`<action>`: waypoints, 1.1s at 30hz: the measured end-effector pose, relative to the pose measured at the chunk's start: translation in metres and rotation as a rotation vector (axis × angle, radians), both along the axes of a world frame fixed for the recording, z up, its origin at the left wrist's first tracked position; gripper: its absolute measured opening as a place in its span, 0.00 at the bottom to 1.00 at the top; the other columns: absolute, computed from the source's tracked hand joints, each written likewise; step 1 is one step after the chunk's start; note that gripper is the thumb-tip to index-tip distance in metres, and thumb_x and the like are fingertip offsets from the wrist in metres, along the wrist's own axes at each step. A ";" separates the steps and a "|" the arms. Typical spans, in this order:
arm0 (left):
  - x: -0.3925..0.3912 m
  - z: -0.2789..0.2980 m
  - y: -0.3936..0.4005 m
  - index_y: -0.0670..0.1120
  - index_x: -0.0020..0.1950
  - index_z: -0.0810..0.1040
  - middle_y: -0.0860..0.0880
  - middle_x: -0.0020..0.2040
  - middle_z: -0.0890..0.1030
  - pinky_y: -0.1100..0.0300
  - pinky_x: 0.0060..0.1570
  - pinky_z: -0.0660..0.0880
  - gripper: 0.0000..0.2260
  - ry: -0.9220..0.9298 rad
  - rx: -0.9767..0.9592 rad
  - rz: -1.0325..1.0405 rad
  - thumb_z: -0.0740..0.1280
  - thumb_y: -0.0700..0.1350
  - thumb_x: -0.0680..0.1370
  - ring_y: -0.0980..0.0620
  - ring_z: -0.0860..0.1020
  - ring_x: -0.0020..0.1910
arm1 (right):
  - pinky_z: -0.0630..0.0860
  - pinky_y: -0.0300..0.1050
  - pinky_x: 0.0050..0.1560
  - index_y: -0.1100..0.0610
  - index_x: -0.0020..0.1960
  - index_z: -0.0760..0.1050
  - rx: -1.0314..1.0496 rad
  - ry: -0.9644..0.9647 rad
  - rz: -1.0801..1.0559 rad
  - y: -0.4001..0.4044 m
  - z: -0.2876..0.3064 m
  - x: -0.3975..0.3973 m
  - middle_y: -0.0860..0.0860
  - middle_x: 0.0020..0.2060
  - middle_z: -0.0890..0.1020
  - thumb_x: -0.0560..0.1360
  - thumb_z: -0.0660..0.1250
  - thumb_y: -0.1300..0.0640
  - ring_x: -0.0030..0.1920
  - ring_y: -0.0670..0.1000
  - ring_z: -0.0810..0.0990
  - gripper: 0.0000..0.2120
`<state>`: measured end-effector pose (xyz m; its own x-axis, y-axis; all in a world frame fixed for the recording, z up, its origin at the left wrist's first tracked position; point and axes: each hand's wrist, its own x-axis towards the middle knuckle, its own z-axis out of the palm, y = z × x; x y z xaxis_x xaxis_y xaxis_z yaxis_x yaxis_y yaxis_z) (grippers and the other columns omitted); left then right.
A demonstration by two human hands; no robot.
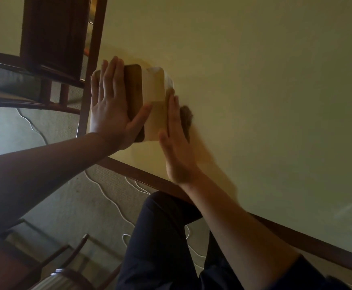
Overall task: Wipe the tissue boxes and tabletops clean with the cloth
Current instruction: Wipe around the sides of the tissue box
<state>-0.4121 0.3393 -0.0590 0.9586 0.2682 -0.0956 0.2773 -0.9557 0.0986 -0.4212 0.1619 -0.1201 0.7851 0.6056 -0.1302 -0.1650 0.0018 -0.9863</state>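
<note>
Dim, yellowish light is covering the tabletop (254, 80); a soft shadow is falling beside the right hand (176, 141). Pale glare is showing at the right edge. Motion blur is softening the cloth (186, 118), and wide-angle distortion is bending the table edge.

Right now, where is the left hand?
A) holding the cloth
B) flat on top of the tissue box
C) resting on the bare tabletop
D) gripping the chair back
B: the left hand lies with straight fingers on the tissue box, while the right hand presses the dark cloth against the box's far side.
</note>
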 end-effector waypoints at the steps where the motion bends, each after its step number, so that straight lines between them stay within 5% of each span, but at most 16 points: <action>1: 0.000 0.001 -0.001 0.39 0.84 0.47 0.41 0.85 0.51 0.39 0.81 0.44 0.46 -0.001 -0.003 0.002 0.55 0.70 0.80 0.42 0.46 0.84 | 0.42 0.45 0.84 0.59 0.86 0.41 -0.012 -0.001 0.011 -0.005 0.001 -0.012 0.51 0.86 0.43 0.83 0.45 0.31 0.86 0.52 0.41 0.43; 5: 0.001 0.003 -0.002 0.39 0.84 0.47 0.41 0.85 0.51 0.39 0.81 0.44 0.46 -0.002 -0.013 0.002 0.55 0.71 0.80 0.42 0.46 0.84 | 0.53 0.66 0.83 0.55 0.86 0.40 0.016 0.056 0.018 -0.012 0.002 -0.029 0.48 0.86 0.43 0.81 0.44 0.27 0.86 0.53 0.43 0.45; 12: 0.001 0.002 -0.001 0.38 0.84 0.47 0.41 0.85 0.50 0.39 0.81 0.44 0.47 0.002 -0.029 -0.001 0.55 0.72 0.79 0.41 0.45 0.84 | 0.53 0.72 0.80 0.42 0.85 0.39 0.155 0.097 -0.049 0.012 -0.009 -0.002 0.48 0.86 0.44 0.83 0.49 0.30 0.86 0.57 0.46 0.38; 16: 0.001 0.003 -0.001 0.38 0.84 0.47 0.41 0.85 0.50 0.38 0.81 0.45 0.48 -0.002 -0.032 -0.002 0.55 0.72 0.79 0.41 0.45 0.84 | 0.41 0.58 0.85 0.53 0.86 0.41 0.049 0.041 -0.053 0.026 -0.008 0.043 0.50 0.86 0.44 0.83 0.46 0.31 0.85 0.46 0.39 0.41; 21: 0.001 0.003 -0.002 0.38 0.84 0.47 0.41 0.85 0.50 0.38 0.81 0.45 0.48 0.001 -0.035 0.001 0.55 0.73 0.79 0.41 0.45 0.84 | 0.39 0.63 0.84 0.58 0.86 0.46 0.024 -0.006 -0.039 0.048 0.002 0.096 0.54 0.86 0.46 0.85 0.46 0.37 0.85 0.51 0.39 0.37; 28: -0.001 0.002 -0.002 0.39 0.84 0.47 0.42 0.85 0.50 0.40 0.82 0.44 0.47 -0.005 -0.039 0.011 0.57 0.71 0.80 0.42 0.45 0.84 | 0.36 0.26 0.74 0.57 0.86 0.46 -0.019 -0.034 -0.033 0.035 0.002 0.070 0.51 0.86 0.49 0.86 0.48 0.41 0.85 0.48 0.41 0.34; 30: 0.000 0.001 0.000 0.39 0.84 0.47 0.42 0.85 0.50 0.41 0.82 0.43 0.46 -0.005 -0.034 0.008 0.58 0.70 0.80 0.43 0.45 0.84 | 0.42 0.34 0.79 0.56 0.86 0.43 -0.008 0.018 -0.035 0.024 0.000 0.048 0.50 0.86 0.47 0.87 0.50 0.44 0.85 0.47 0.42 0.34; 33: 0.000 0.001 0.000 0.40 0.84 0.48 0.42 0.85 0.51 0.40 0.81 0.44 0.47 -0.018 -0.044 0.008 0.57 0.71 0.79 0.42 0.45 0.84 | 0.49 0.61 0.84 0.57 0.86 0.42 0.041 0.039 -0.031 0.007 0.000 0.008 0.50 0.86 0.46 0.85 0.49 0.36 0.86 0.51 0.44 0.39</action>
<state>-0.4124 0.3389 -0.0575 0.9580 0.2722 -0.0906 0.2831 -0.9481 0.1450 -0.4133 0.1692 -0.1200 0.7986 0.5861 -0.1365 -0.2025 0.0481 -0.9781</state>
